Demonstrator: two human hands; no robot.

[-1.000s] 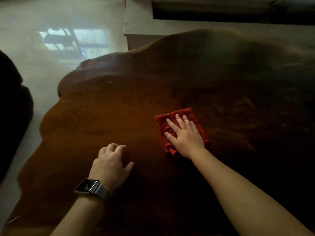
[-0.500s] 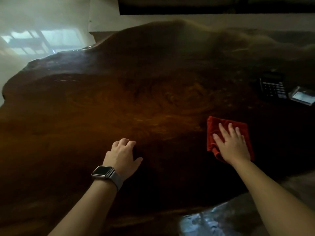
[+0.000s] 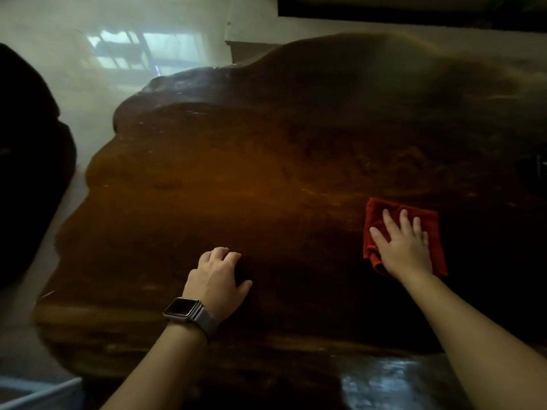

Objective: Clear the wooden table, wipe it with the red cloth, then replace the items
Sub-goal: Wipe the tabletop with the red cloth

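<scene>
A big dark wooden table (image 3: 266,179) with a wavy, irregular edge fills the view. On its right part lies the folded red cloth (image 3: 376,214). My right hand (image 3: 407,247) presses flat on the cloth with the fingers spread. My left hand (image 3: 217,276), with a watch on the wrist, rests on the table near the front edge, fingers curled and holding nothing. No other items show on the tabletop in this frame.
A dark bulky piece of furniture (image 3: 26,161) stands to the left of the table, across a strip of pale glossy floor (image 3: 88,93). A pale-rimmed box corner (image 3: 38,392) shows at the bottom left. A wall ledge (image 3: 254,25) runs behind the table.
The right hand has slid the red cloth from the table's middle toward the right. The view swung right, showing a calculator and a phone, then back left. The left hand stayed put.
</scene>
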